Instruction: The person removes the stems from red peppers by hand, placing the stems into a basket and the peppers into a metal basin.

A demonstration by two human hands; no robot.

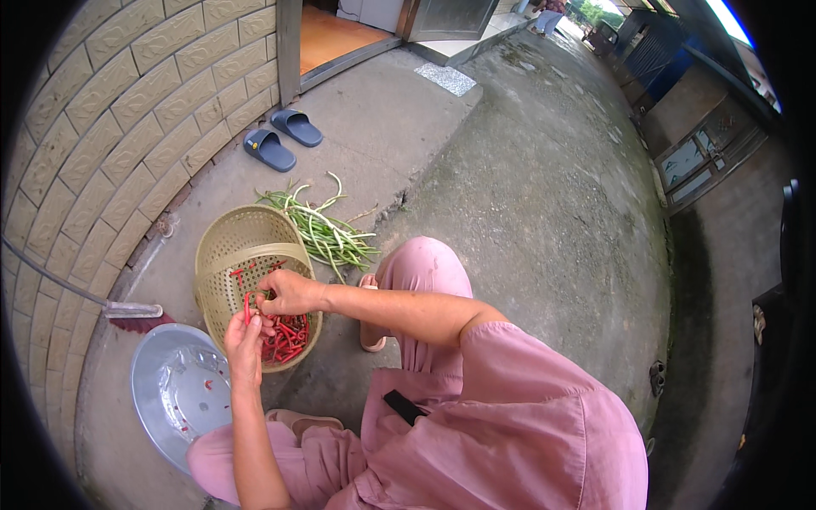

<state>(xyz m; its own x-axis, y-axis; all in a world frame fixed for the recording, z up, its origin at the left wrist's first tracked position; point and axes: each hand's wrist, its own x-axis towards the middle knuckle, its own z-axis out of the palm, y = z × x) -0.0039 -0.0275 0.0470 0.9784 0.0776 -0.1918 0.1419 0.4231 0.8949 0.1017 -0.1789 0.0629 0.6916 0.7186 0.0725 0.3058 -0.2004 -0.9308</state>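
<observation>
Both my hands meet above a beige plastic basket [210, 296] with a perforated floor and a handle across it. My left hand [243, 338] pinches a red chili pepper [247, 308] that points upward. Close against it, my right hand [284, 296] has its fingertips at the pepper's upper end; whether they grip the stem is too small to tell. Many red chilies [288, 341] are heaped in the near part of the basket, and a few lie scattered farther back. Beside the basket, a grey-blue plastic basin [167, 382] holds some small red bits and what looks like water.
A pile of green long beans [325, 233] lies on the concrete behind the basket. Two dark blue slides [271, 150] stand near the brick-patterned wall [127, 127]. A broom [137, 312] leans by the basin. A person [549, 14] stands far off along the yard.
</observation>
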